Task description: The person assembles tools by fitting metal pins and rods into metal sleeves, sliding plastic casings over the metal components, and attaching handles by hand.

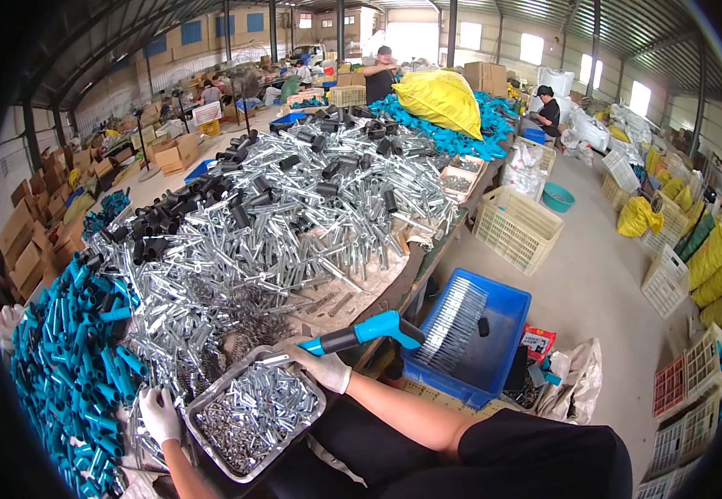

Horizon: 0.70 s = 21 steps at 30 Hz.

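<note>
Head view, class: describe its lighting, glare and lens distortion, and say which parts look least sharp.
Head view: daylight floods in from the bright, washed-out windows; the heap of shiny metal tubes throws many small glints; the fisheye bends the roof posts and leaves a black rim; the right hand with its blue-and-black handle and the metal tray look sharp, while the distant people are small and soft.
</note>
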### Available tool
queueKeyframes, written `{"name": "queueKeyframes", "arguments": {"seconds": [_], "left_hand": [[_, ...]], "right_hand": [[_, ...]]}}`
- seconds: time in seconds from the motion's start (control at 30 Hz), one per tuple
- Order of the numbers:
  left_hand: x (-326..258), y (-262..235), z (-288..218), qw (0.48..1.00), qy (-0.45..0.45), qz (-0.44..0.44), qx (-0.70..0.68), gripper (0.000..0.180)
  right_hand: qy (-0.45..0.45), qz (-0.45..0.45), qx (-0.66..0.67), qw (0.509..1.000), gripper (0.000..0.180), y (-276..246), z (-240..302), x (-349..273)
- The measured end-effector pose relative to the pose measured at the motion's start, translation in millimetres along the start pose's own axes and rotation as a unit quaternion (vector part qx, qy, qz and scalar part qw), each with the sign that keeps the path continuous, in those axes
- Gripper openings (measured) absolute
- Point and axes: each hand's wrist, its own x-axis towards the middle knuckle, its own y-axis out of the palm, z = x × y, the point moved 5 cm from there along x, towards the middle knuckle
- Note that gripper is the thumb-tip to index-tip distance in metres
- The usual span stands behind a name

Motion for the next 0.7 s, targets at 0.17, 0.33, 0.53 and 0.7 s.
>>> {"name": "queueKeyframes", "arguments": {"seconds": [0.17, 0.33, 0.53, 0.7], "left_hand": [[1.6, 1.4, 2.8, 1.0, -0.019, 0.014, 0.016, 0.021], [-1.2, -3.3, -7.9, 0.999, -0.024, 0.014, 0.017, 0.021], [-3.2, -1.7, -0.7, 1.0, -0.008, 0.004, 0.018, 0.022], [3.9, -0.4, -6.1, 1.0, 0.0, 0.003, 0.03, 0.021]], "right_hand": [[0.019, -0.006, -0.001, 1.0, 0.032, -3.8, -6.0, 2.2], [0.015, -0.005, 0.001, 1.0, 0.029, -4.8, -0.8, -1.8], [0.027, -0.018, 0.031, 0.999, 0.033, -4.7, -16.3, -4.0], [-0.014, -0.018, 0.004, 1.0, 0.035, -7.1, -3.9, 0.1]]}}
